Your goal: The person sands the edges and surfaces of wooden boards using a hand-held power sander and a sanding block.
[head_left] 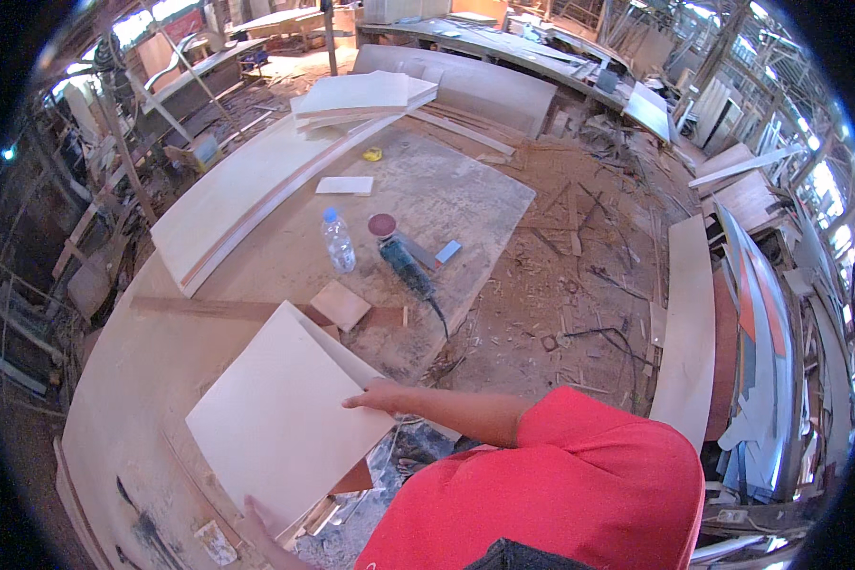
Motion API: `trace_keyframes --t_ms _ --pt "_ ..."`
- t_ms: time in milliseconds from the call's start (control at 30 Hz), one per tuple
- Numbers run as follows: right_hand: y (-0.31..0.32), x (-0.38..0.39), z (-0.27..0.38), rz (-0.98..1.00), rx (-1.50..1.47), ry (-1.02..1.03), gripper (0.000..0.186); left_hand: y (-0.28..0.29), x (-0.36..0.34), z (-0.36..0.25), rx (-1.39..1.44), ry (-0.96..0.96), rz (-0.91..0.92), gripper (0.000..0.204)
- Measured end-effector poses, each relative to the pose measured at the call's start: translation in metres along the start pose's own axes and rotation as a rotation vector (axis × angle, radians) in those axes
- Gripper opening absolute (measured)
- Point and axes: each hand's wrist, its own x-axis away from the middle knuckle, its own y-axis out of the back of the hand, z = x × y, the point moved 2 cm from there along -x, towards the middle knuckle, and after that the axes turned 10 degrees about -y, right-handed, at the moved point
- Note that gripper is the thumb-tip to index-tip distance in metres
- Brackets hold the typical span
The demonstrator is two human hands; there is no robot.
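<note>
A pale square board (274,408) lies tilted over the near part of the worktable (133,437), with another pale sheet (337,347) showing under its far right edge. My right hand (375,399) grips the board at its right edge, thumb on top. My left hand (255,518), partly cut by shadow and the board, holds its lower left edge. Beyond lie a small square wood piece (340,306), a green angle grinder (407,271) with a red disc and cord, and a plastic bottle (338,245).
Long stacked panels (228,209) occupy the table's far left, near a yellow tape measure (372,154), a small white board (344,185) and a blue-grey block (448,252). Sawdust and offcuts cover the floor (560,285) to the right. Leaning sheets (750,351) line the right side.
</note>
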Motion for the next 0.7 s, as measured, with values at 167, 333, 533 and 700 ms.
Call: trace_keyframes --t_ms 167,333,533,700 --pt "0.016 -0.015 -0.016 -0.057 -0.063 0.07 0.079 -0.028 0.021 -0.007 0.163 -0.014 -0.092 0.07" --pt "0.046 0.017 -0.011 -0.171 0.226 0.093 0.077 -0.052 0.088 -0.009 0.448 -0.051 -0.305 0.065" --pt "0.141 0.069 -0.092 -0.265 0.188 0.213 0.067 -0.101 0.221 -0.017 0.702 -0.064 -0.422 0.059" --pt "0.277 0.111 -0.176 -0.403 0.11 0.363 0.061 -0.2 0.338 -0.077 0.85 -0.107 -0.376 0.052"
